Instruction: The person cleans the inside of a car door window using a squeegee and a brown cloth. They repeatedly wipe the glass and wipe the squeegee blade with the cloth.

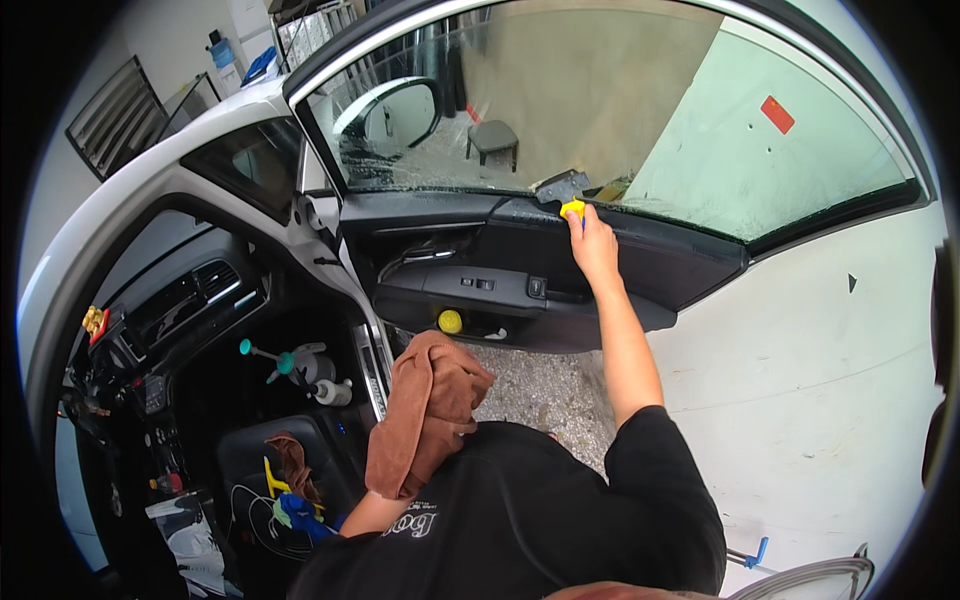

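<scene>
My right hand [596, 244] grips the yellow handle of a scraper [562, 187] with a wide dark head. The head rests against the lower edge of the wet door window [585, 90], just above the black door panel [637, 240]. A brown towel [431, 405] drapes over my left hand and hides its fingers; only my left forearm [379, 514] shows below the cloth. Left hand and towel are in front of my torso, beside the open car doorway.
On the car seat [259, 454] lie another brown cloth [291, 461], a yellow tool [276, 478] and a white cable [247, 517]. Pump sprayers [307, 367] stand in the footwell. A yellow-capped item [450, 322] sits in the door pocket. A stool [493, 139] shows through the glass.
</scene>
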A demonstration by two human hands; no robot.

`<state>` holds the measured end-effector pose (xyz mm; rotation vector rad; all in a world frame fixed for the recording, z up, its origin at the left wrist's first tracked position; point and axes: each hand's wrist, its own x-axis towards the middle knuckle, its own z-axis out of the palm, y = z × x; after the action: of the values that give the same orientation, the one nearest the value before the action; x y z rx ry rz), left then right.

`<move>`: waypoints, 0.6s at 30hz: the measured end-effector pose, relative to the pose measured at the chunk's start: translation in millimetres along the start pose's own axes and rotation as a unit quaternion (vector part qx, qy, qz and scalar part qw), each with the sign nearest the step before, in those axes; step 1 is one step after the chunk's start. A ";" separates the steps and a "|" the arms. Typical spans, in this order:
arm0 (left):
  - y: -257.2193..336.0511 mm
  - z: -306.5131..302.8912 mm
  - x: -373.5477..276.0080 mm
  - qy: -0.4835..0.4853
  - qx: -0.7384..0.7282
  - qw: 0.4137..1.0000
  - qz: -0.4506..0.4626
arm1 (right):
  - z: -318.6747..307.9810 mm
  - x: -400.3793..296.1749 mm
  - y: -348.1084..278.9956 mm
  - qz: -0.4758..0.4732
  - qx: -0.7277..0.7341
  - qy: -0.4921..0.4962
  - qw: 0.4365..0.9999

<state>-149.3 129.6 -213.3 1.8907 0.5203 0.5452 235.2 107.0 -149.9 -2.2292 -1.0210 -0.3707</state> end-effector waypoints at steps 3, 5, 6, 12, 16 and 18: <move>-3.3 -12.1 -10.6 0.007 0.017 0.999 -0.027 | 20.7 -0.6 7.2 0.067 0.095 -0.023 0.993; -16.3 -19.9 -18.4 -0.005 -0.008 0.999 -0.054 | 27.1 -2.4 4.5 0.060 0.148 -0.005 0.987; -25.5 -24.1 -17.1 -0.017 -0.038 0.997 -0.064 | 27.5 -1.3 3.1 0.060 0.177 -0.003 0.982; 10.4 -40.7 -24.7 -0.010 -0.227 0.969 -0.099 | -19.1 35.1 -77.3 0.061 0.373 0.010 0.926; 27.8 -46.2 -26.0 -0.014 -0.115 0.992 -0.053 | -55.3 63.7 -120.7 0.042 0.429 0.030 0.902; 17.0 -45.4 -28.3 -0.004 -0.167 0.985 -0.046 | -68.4 73.8 -132.6 0.037 0.443 0.042 0.895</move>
<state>-197.0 140.3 -185.6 1.5424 0.4756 0.5278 184.5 168.2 -3.6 -1.3976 -0.8191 0.0492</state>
